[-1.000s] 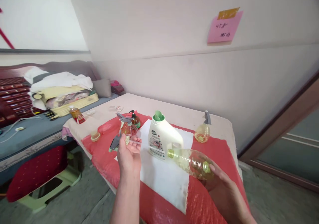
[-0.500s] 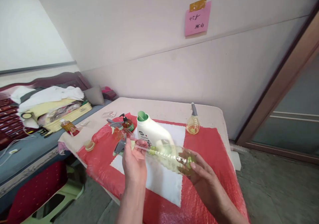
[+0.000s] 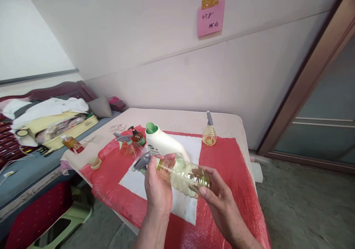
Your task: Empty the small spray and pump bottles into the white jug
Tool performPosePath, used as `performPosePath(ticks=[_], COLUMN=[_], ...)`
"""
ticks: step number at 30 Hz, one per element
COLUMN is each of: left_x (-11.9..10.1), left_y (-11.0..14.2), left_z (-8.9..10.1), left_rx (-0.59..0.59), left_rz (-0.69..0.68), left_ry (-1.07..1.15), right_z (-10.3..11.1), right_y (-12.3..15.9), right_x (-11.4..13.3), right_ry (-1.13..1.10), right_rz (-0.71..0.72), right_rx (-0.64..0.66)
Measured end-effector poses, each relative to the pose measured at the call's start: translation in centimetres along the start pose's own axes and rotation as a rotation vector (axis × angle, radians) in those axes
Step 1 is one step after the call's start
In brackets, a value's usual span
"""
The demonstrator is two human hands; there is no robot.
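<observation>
"What do you see in the head view?"

"A clear bottle (image 3: pixel 181 177) held in the air, on the near side of the white jug (image 3: pixel 166 143). It is lying almost flat, with its neck a bit higher."

"What are the hands doing?"

"The left hand (image 3: pixel 159 184) is curled around the neck end, by the gray spray top (image 3: pixel 142 161). The right hand (image 3: pixel 219 193) is bent around the bottom, thumb on one side and fingers on the other."

"Is the top on tight?"

"I can't tell. The left hand hides where they meet. If it's loose or crooked, the bottle could come off when one hand lets go."

"Could it slip?"

"Maybe. It looks smooth, so a light hold could let it slide. Squeezing too hard might bend its sides."

"What about the jug?"

"A green spout (image 3: pixel 151 127) shows in its mouth. I can't tell if the jug and bottle touch. A bump might tip the jug toward the pump bottle (image 3: pixel 137 136) on its left, or the other spray bottle (image 3: pixel 209 135) on its right."
</observation>
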State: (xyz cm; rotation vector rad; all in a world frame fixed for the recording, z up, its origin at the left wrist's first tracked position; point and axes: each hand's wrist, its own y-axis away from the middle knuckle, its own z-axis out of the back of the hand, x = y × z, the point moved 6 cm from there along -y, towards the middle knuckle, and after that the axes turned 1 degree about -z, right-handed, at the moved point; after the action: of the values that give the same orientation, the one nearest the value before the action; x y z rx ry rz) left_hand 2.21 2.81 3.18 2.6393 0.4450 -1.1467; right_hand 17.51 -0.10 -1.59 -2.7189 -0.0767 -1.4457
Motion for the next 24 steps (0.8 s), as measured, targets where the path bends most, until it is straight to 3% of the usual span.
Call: performPosePath(ticks=[4,7,12,16,20,24], left_x=[-0.2,-0.5,-1.3,-1.0,-0.6,-0.8], left_y=[-0.1,-0.3,-1.0,-1.0,-0.7,-0.9], left_z=[-0.1,0.5,1.9,1.5,0.8,1.5], left_rx=[0.026,-0.043,-0.169,-0.119,-0.068,-0.138], left_rz=[-0.057,-0.103,-0.113,-0.065,-0.043,-0.069], left_ry=[-0.043,-0.086,-0.098,-0.082,-0.078,-0.091], right_z=[0.5,0.8,-0.8,-0.3,0.6,0.1], right_y=[-0.1,0.1,0.4,0.2,0.1,0.0], right_x=[-2.0,-2.7,-1.0,-1.1,-3.0,-2.3], right_ry=[0.081,0.168,0.135,0.102,0.082,0.024], right_rz=[-0.172,-0.259,-0.159,-0.149,-0.276,-0.181], right_rx=[-0.013,-0.051,0.065,-0.008,-0.054,0.016])
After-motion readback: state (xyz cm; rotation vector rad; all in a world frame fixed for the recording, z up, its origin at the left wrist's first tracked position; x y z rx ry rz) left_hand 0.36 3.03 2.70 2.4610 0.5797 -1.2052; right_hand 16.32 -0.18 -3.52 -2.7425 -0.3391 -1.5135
